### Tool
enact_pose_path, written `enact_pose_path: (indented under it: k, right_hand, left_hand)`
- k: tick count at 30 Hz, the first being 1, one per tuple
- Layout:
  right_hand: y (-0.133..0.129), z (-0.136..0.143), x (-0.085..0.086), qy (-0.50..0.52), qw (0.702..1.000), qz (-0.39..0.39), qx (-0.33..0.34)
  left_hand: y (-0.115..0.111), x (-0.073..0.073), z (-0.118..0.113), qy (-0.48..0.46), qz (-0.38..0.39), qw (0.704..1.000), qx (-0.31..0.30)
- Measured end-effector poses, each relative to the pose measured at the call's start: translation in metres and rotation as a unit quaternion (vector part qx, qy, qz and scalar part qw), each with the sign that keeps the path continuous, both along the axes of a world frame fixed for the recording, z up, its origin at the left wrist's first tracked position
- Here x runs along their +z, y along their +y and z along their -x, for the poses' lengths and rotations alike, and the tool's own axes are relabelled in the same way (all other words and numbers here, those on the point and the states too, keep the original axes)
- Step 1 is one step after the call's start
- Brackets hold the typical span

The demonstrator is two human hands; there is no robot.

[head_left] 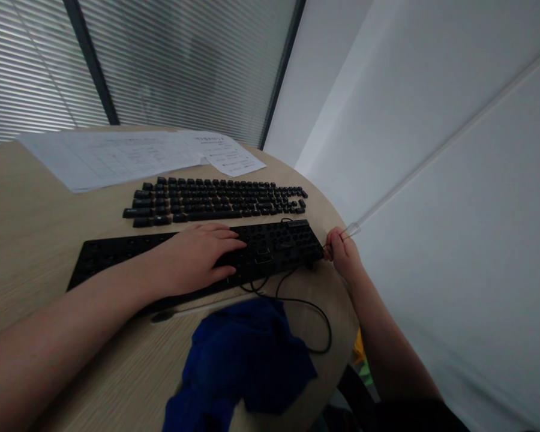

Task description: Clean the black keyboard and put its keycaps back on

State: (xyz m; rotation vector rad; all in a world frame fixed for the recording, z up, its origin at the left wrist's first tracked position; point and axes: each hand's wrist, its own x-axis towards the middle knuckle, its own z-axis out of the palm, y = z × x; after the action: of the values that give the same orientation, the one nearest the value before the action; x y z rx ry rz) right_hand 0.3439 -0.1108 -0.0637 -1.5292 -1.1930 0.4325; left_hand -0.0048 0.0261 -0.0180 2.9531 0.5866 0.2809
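the left hand (198,257) lies with fingers spread on the black keyboard (274,245); the right hand (343,255), at its 3 o'clock end, pinches a thin tool (351,229). if this tool slips, it may scratch the frame. at 12 o'clock, a push could scatter the loose keycaps (213,215); at 5 o'clock, the cable (329,330) could catch.

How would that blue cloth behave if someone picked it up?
The blue cloth would probably hang floppy, since it lies in soft, crumpled folds. It looks light for its size, being just fabric, though its weight can't be seen. It might brush the black cable looping close beside it.
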Motion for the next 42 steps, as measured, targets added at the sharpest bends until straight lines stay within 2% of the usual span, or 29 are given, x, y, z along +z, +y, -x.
enact_pose_path:
  k: [6, 12, 20, 23, 27, 30, 32, 36, 42]
  right_hand:
    - [0.002, 0.005, -0.003, 0.083, 0.994, -0.077, -0.014]
    - [0.003, 0.007, 0.004, 0.149, 0.979, -0.135, -0.033]
    - [0.005, 0.014, 0.007, 0.162, 0.976, -0.148, -0.018]
    - [0.006, 0.026, 0.02, 0.183, 0.974, -0.129, 0.025]
    - [0.012, 0.057, 0.049, 0.235, 0.964, -0.055, 0.109]
    - [0.025, 0.089, 0.068, 0.271, 0.943, 0.033, 0.191]
    - [0.035, 0.109, 0.073, 0.297, 0.922, 0.071, 0.239]
    - [0.048, 0.135, 0.066, 0.347, 0.89, 0.093, 0.28]
    - [0.041, 0.138, 0.045, 0.377, 0.87, 0.105, 0.299]
  left_hand:
    - [0.0, 0.003, -0.001, 0.01, 0.003, 1.0, 0.002]
    - [0.001, 0.0, -0.001, 0.001, 0.006, 1.0, -0.004]
    - [0.002, -0.003, 0.0, -0.006, 0.002, 1.0, -0.003]
    - [-0.004, 0.002, -0.001, -0.042, 0.004, 0.999, 0.001]
    - [-0.021, 0.016, -0.004, -0.132, 0.001, 0.991, -0.035]
    - [-0.032, 0.024, -0.003, -0.189, -0.02, 0.98, -0.058]
    - [-0.035, 0.028, -0.001, -0.21, -0.037, 0.975, -0.067]
    - [-0.034, 0.03, 0.002, -0.206, -0.057, 0.972, -0.095]
    - [-0.036, 0.029, -0.002, -0.193, -0.062, 0.97, -0.133]
